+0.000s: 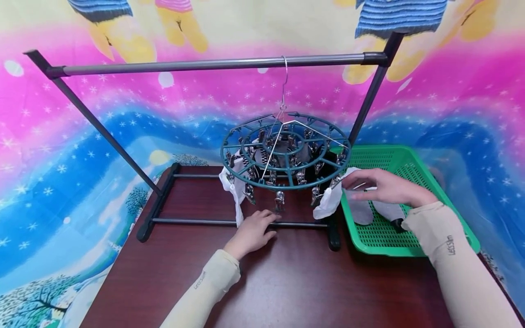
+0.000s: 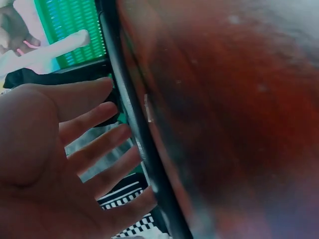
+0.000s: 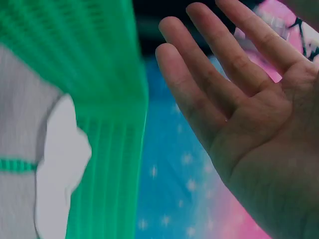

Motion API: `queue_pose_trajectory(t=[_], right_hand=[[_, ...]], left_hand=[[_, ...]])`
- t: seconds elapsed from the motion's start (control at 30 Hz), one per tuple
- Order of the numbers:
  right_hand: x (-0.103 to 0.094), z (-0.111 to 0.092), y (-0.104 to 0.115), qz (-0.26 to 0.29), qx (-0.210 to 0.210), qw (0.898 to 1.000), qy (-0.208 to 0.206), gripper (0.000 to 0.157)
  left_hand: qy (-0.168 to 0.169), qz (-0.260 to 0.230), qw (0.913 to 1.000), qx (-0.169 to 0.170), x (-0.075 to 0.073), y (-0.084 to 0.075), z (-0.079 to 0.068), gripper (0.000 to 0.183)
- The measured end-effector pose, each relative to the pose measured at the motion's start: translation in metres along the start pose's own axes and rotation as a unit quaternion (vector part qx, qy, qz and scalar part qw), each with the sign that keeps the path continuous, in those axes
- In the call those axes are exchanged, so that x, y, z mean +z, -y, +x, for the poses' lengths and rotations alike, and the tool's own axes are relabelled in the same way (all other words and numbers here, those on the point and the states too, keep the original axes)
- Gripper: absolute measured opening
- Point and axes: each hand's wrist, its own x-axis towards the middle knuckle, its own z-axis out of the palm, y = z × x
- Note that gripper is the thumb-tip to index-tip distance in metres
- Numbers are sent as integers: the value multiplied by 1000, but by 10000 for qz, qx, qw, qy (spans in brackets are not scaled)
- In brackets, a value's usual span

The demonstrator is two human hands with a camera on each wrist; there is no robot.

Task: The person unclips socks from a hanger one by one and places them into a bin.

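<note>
Near: red-brown tabletop [image 1: 287, 282]; just beyond, left hand [image 1: 252, 231], released, fingers extended at drying rack's near lower bar [image 1: 193, 222], contact uncertain. Right: right hand [image 1: 385, 186], over green perforated basket [image 1: 385, 250] with grey socks [image 1: 361, 213], fingers loose, apparently grasping nothing, just beside white sock [image 1: 329, 202] on near-right rim of round clip hanger [image 1: 296, 186]. Far: top rail [image 1: 213, 64], then snowflake-print cloth [image 1: 164, 118]. Seems to be pegging socks, probably between two; calls next for lifting a grey one and pinching open bare near clip [image 1: 280, 198].
</note>
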Motion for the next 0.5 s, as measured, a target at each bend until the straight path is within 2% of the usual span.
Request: queue_pose_trajectory(t=[0.13,0.27,0.43,0.5], right_hand=[[16,4,10,-17,-197,9998,0,33],[27,9,15,-28,-134,9999,-81,16],[33,11,16,117,24,9999,-65,31],[34,9,17,214,79,9997,-43,32]], left_hand=[[172,73,9998,-23,4,3,-5,45],[231,105,9997,46,8,5,-6,46],[254,71,9996,97,9,7,-6,48],[245,58,9996,116,9,8,-6,48]])
